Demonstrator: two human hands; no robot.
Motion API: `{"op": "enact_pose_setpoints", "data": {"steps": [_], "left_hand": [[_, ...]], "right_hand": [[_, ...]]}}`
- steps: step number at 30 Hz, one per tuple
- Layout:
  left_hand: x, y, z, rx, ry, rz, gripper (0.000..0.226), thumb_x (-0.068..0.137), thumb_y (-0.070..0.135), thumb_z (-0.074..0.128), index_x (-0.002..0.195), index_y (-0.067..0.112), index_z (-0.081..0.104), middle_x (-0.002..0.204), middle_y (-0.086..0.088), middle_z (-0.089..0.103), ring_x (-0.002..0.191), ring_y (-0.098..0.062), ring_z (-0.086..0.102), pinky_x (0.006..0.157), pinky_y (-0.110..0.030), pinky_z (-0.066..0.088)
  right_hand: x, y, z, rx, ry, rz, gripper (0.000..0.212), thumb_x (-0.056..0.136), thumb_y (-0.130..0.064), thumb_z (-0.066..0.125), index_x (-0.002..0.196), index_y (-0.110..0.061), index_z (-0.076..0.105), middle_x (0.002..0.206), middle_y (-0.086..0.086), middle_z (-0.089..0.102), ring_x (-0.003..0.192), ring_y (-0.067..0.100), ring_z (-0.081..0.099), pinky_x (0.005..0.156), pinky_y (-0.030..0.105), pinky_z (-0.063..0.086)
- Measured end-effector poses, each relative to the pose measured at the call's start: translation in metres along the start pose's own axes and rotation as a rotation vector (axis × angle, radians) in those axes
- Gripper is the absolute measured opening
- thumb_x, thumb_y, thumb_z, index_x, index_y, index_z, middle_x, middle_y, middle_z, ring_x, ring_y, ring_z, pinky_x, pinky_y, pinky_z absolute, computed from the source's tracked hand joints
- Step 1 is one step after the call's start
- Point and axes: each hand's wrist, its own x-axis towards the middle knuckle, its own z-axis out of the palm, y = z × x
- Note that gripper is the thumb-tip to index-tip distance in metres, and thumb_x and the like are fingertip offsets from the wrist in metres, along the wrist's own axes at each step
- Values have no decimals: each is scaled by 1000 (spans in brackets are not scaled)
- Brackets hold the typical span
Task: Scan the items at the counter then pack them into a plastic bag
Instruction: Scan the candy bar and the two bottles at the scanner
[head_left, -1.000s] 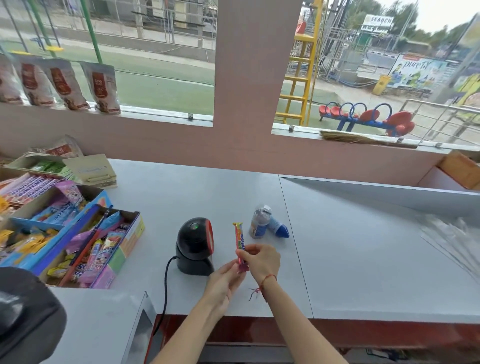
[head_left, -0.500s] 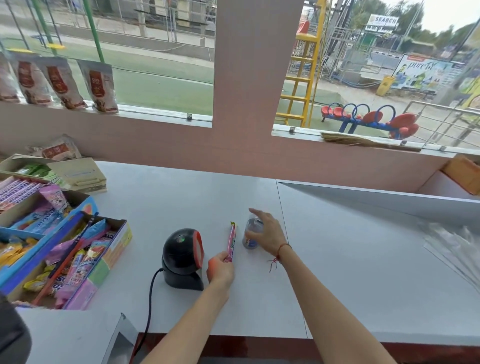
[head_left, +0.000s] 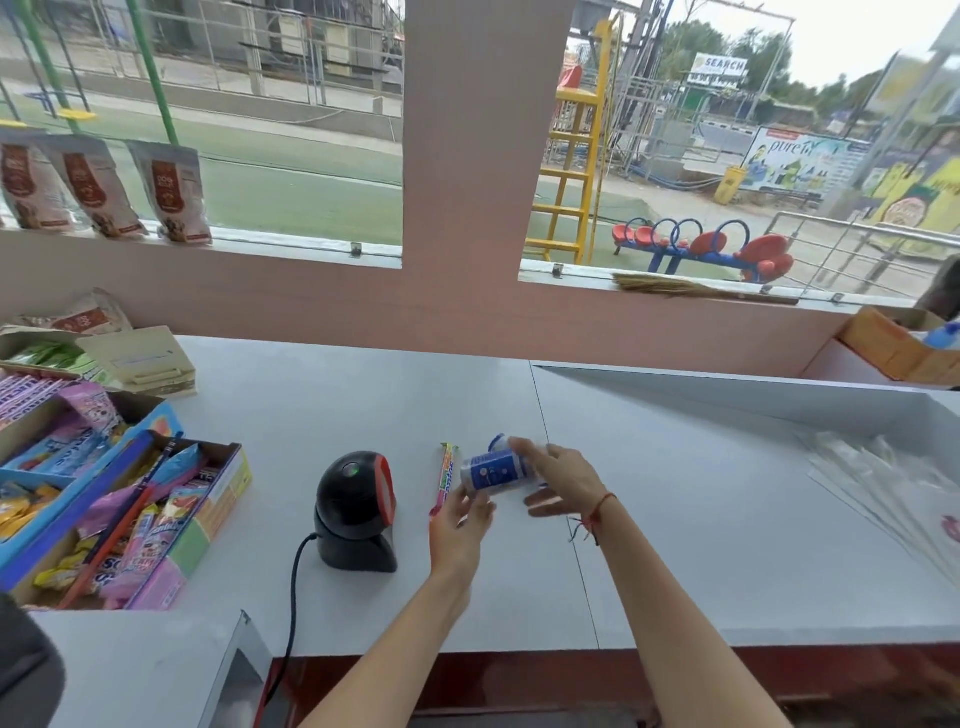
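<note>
A small white bottle with a blue label (head_left: 493, 470) is held tilted on its side above the grey counter (head_left: 675, 519), just right of the black barcode scanner (head_left: 358, 506). My right hand (head_left: 558, 478) grips it from the right. My left hand (head_left: 460, 525) touches its lower left end with the fingertips. A long thin candy stick (head_left: 445, 478) lies flat on the counter between the scanner and the bottle, its near end beside my left thumb. The scanner's red-rimmed window faces right, toward the bottle.
Open cardboard boxes of sweets (head_left: 130, 499) fill the counter's left side. A flat stack of clear plastic bags (head_left: 883, 483) lies at the right. The scanner's cable (head_left: 293, 587) runs off the front edge. Snack pouches (head_left: 171, 192) stand on the window ledge.
My right hand has lifted the bottle off the counter and tipped it toward the scanner. My left hand has let the candy stick down on the counter and moved to the bottle.
</note>
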Motion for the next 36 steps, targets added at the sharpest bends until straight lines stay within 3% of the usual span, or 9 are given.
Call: {"op": "enact_pose_setpoints", "data": {"steps": [3, 5, 13, 17, 23, 26, 30, 34, 36], "left_hand": [[-10, 0, -2, -266, 30, -83, 32, 90, 15, 56, 120, 2, 58, 87, -9, 63, 79, -16, 62, 70, -17, 59], [-15, 3, -4, -395, 59, -132, 33, 90, 17, 57, 118, 1, 57, 84, -8, 60, 79, -19, 60, 70, -22, 59], [-19, 10, -14, -542, 150, -191, 43, 88, 19, 60, 124, -3, 53, 108, -12, 59, 89, -17, 61, 67, -22, 59], [-9, 6, -6, -528, 162, -189, 42, 85, 19, 65, 121, -1, 57, 115, -10, 59, 88, -13, 62, 84, -30, 51], [8, -1, 5, -52, 128, -142, 8, 87, 5, 55, 84, 8, 62, 77, -1, 56, 78, -20, 51, 63, -12, 49], [21, -1, 7, 223, 130, -124, 35, 89, 1, 50, 124, 2, 55, 120, -6, 60, 117, -22, 54, 96, -25, 40], [42, 6, 14, 339, 73, -96, 47, 91, 3, 50, 137, 6, 44, 138, -4, 51, 128, -20, 48, 102, -25, 37], [58, 14, 22, 340, 49, -67, 23, 89, 3, 54, 109, 14, 57, 99, 14, 61, 89, -5, 54, 64, -1, 42], [64, 12, 23, 336, 57, -73, 31, 87, -6, 49, 106, 18, 52, 83, 21, 50, 74, 1, 48, 53, -3, 39]], "right_hand": [[-13, 6, 6, 58, -86, -184, 42, 84, -39, 66, 117, -14, 55, 116, 10, 62, 106, 23, 63, 74, 29, 59], [-19, 6, 16, 109, -64, -286, 37, 81, -30, 73, 110, -12, 60, 107, 7, 65, 99, 19, 65, 73, 26, 59], [-29, -5, 43, 32, 99, -418, 36, 72, -31, 81, 98, -9, 67, 86, 2, 67, 79, 16, 67, 59, 17, 58], [-23, -8, 42, -70, 115, -428, 41, 67, -34, 82, 100, -13, 69, 90, 2, 71, 82, 20, 70, 73, 34, 62], [7, 1, 30, -193, 340, -303, 52, 69, -34, 79, 114, -14, 63, 106, 6, 71, 95, 22, 64, 77, 27, 48], [24, 10, 32, -219, 332, -253, 58, 70, -29, 80, 120, -12, 59, 115, 10, 68, 102, 27, 63, 84, 30, 48], [51, 4, 38, -264, 276, -293, 63, 67, -28, 83, 123, -11, 57, 116, 9, 66, 102, 27, 63, 90, 33, 52], [78, -4, 17, -260, -5, -266, 53, 67, -14, 82, 118, -11, 65, 116, 5, 70, 105, 22, 66, 86, 26, 52], [92, 2, 1, -360, 9, -216, 48, 73, -11, 75, 120, -9, 64, 123, 7, 68, 111, 22, 63, 92, 27, 50]]}}
